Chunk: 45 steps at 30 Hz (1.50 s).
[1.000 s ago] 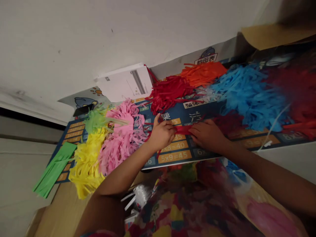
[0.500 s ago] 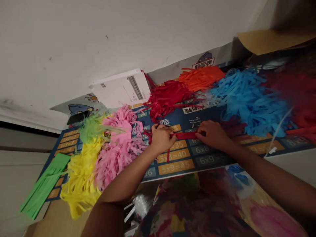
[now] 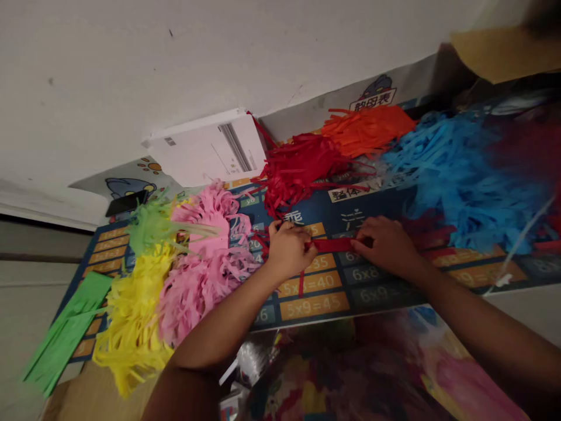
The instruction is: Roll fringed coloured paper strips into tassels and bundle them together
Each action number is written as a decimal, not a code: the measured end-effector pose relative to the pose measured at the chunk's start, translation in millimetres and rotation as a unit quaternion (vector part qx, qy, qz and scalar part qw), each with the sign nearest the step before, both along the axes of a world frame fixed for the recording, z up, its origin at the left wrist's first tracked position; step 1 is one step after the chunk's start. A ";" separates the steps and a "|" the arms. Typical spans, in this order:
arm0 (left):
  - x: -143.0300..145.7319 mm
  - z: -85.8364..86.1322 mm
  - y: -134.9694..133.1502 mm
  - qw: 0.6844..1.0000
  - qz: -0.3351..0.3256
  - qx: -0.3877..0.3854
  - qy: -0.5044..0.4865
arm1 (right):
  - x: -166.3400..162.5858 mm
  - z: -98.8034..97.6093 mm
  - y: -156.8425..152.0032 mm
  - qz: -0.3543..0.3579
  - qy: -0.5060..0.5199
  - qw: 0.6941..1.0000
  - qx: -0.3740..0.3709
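Observation:
Between my two hands stretches a red paper strip (image 3: pixel 333 245), low over the printed chart. My left hand (image 3: pixel 289 248) pinches its left end, fingers curled; thin red fringe pokes out on that hand's left side and below it. The right end is gripped by my right hand (image 3: pixel 383 242), thumb and fingers closed, with more dark red fringe (image 3: pixel 427 231) just beyond it. Behind my left hand lies a heap of shredded red paper (image 3: pixel 300 166). What is inside my curled fingers is partly hidden.
The chart (image 3: pixel 315 307) covers the table. Pink (image 3: pixel 205 280), yellow (image 3: pixel 135 321) and green fringed paper (image 3: pixel 68 330) lie left; orange (image 3: pixel 370 128) and blue fringe (image 3: pixel 464 175) lie right. A white box (image 3: pixel 210 149) leans on the wall. A bag of colourful scraps (image 3: pixel 307 374) sits in front.
The camera view has shifted slightly, so the piles on the left sit further left and those on the right further right. Both hands keep hold of the red strip, nearly unmoved.

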<state>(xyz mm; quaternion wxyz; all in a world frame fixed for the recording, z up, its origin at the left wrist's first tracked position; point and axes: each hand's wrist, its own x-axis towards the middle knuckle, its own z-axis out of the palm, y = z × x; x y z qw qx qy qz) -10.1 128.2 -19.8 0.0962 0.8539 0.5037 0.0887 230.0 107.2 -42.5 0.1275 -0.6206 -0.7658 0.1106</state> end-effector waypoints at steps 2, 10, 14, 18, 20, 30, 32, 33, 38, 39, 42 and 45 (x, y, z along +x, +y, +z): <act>1.0 -0.5 -0.4 1.000 0.002 -0.001 0.002 | -0.6 -0.6 0.6 -0.004 0.003 1.000 -0.002; -3.2 -0.8 -3.6 0.988 -0.069 0.135 0.007 | 1.0 5.7 -0.7 -0.020 0.006 0.999 0.039; -4.5 1.8 -10.5 0.956 -0.206 0.199 0.067 | -8.6 24.5 -15.8 0.146 -0.097 0.972 0.159; 0.8 10.9 -16.6 0.953 -0.208 0.194 0.106 | -17.5 29.9 -17.5 0.271 -0.148 0.939 0.151; 3.6 14.4 -15.8 0.955 -0.206 0.185 0.107 | -16.7 27.5 -9.6 0.271 -0.164 0.939 0.135; 3.4 -3.1 -5.9 0.958 -0.142 0.232 0.092 | -33.2 31.3 -8.7 0.203 -0.149 0.950 0.184; 0.3 -7.1 -13.5 0.958 -0.135 0.237 0.087 | -32.8 27.1 -17.1 0.217 -0.148 0.946 0.190; -1.8 -8.9 -18.4 0.958 -0.133 0.239 0.086 | -29.7 23.9 -20.5 0.220 -0.147 0.945 0.193; -15.5 -14.8 -38.9 0.966 -0.122 0.222 0.048 | -0.8 3.4 -23.1 0.221 -0.102 0.943 0.228; -18.3 -15.1 -40.5 0.969 -0.117 0.213 0.034 | 4.1 -0.3 -21.0 0.214 -0.083 0.947 0.225; -25.7 -14.7 -39.9 0.981 -0.092 0.168 -0.021 | 13.6 -9.3 -12.7 0.191 -0.021 0.965 0.179; -30.3 -12.7 -35.8 0.992 -0.047 0.090 -0.079 | 17.8 -13.6 -5.3 0.170 0.040 0.978 0.114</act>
